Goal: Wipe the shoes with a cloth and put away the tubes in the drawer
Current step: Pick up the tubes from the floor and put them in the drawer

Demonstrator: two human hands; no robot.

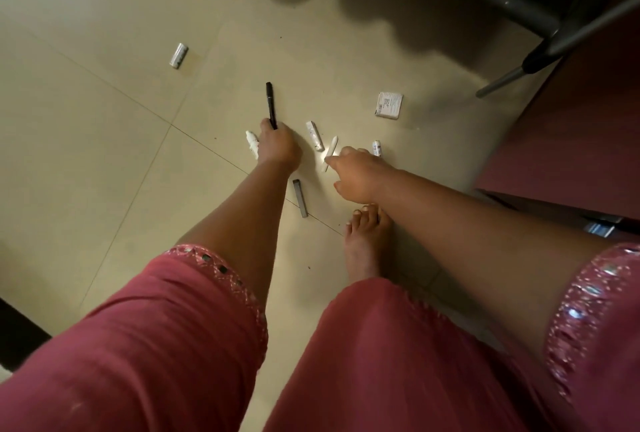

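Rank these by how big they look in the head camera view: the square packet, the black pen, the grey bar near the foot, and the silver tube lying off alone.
1. black pen, longest
2. grey bar
3. square packet, shorter but widest
4. silver tube, smallest; it lies farthest away, so that is unsure.

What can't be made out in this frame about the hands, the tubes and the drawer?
- Head view: left hand covers the lower end of the black pen and part of a white tube.
- Right hand hides whether the white stick is gripped.
- Small box: print too small.
- Drawer, shoes, cloth: outside the frame.
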